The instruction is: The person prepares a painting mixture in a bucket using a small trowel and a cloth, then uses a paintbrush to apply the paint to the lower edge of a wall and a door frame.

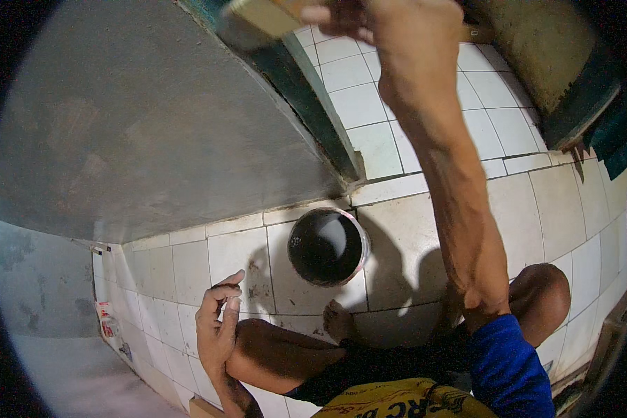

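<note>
My right hand (397, 21) is raised at the top edge, at the end of an outstretched arm. It grips a flat yellowish tool (269, 18), blurred and partly cut off by the frame, so its exact kind cannot be told. The tool is over the upper part of a dark green door frame (308, 94); contact cannot be made out. Beside my bent left knee is my left hand (219, 318), fingers loosely curled and apart, holding nothing. Between my legs and the wall, a round bucket (366, 245) of dark liquid (324, 248) stands upright on the tiles.
A grey plastered wall (162, 120) rises at the left and meets the white tiled floor (240, 256). A low tiled step (392, 189) crosses the doorway beside the bucket. Another dark green post (580, 99) stands at the right. A red-and-white packet (106, 318) lies far left.
</note>
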